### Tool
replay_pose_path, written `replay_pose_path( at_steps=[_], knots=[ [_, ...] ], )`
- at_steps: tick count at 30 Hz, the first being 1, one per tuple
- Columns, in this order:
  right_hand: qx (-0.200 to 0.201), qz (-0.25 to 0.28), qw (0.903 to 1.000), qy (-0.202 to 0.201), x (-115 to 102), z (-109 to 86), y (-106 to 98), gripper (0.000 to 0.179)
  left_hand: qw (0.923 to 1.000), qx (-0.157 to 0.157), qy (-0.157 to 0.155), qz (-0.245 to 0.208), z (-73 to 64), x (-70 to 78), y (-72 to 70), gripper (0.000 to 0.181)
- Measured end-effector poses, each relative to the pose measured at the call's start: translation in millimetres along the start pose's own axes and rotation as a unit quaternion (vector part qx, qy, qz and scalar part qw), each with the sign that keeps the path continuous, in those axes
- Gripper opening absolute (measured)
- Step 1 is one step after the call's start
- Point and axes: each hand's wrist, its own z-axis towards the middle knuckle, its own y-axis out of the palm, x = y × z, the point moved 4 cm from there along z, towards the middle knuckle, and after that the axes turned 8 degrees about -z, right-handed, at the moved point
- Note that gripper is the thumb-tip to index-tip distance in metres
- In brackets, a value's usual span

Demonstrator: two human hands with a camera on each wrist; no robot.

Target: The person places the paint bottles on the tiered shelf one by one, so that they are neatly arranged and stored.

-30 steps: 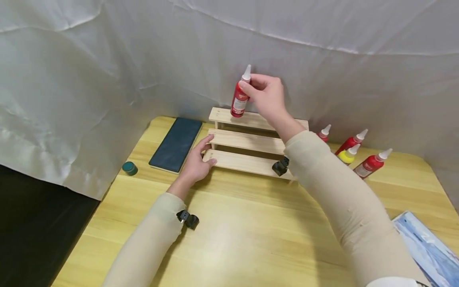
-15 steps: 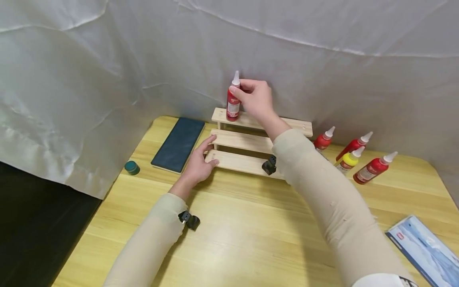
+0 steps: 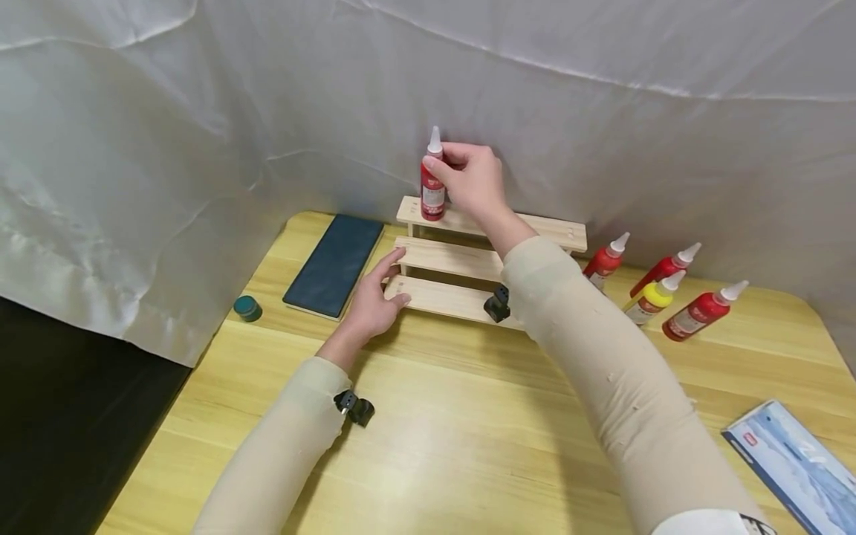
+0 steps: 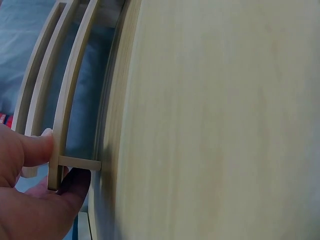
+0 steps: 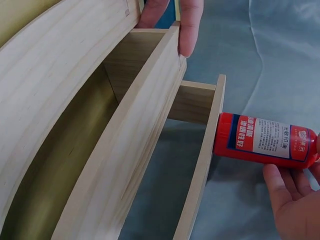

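My right hand (image 3: pixel 476 180) pinches a red ink bottle (image 3: pixel 432 197) near its neck, below the white pointed nozzle. The bottle stands upright at the left end of the top board of a three-tier wooden rack (image 3: pixel 444 296). In the right wrist view the base of the red ink bottle (image 5: pixel 265 140) meets that top board (image 5: pixel 201 170). At the rack's left end my left hand (image 3: pixel 371 306) grips the frame. Its thumb (image 4: pixel 37 149) lies on the lowest board, and a finger reaches to the middle one.
Several more bottles stand right of the rack, red ones (image 3: pixel 698 316) and a yellow one (image 3: pixel 649 301). A dark blue notebook (image 3: pixel 333 266) and a small teal jar (image 3: pixel 247 308) lie to the left. A blue-and-white box (image 3: pixel 796 461) is at front right. Grey cloth (image 3: pixel 535 89) hangs behind.
My right hand has brought the red ink bottle left and down from above the top board onto its left end, straightening it upright. My left hand keeps its hold on the rack.
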Motion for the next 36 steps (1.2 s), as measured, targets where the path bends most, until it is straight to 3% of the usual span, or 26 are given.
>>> replay_pose_path(
  at_steps=[20,36],
  knots=[
    [0.012,-0.019,0.9997,0.003,2.0,-3.7,-7.0,0.038,1.0,-0.007,0.0,-0.004,2.9,-1.5,5.4,0.079],
    [0.026,0.017,0.9994,-0.015,4.6,-49.1,-20.5,0.044,1.0,-0.006,-0.006,-0.003,4.6,-1.5,-6.4,0.078]
  ],
)
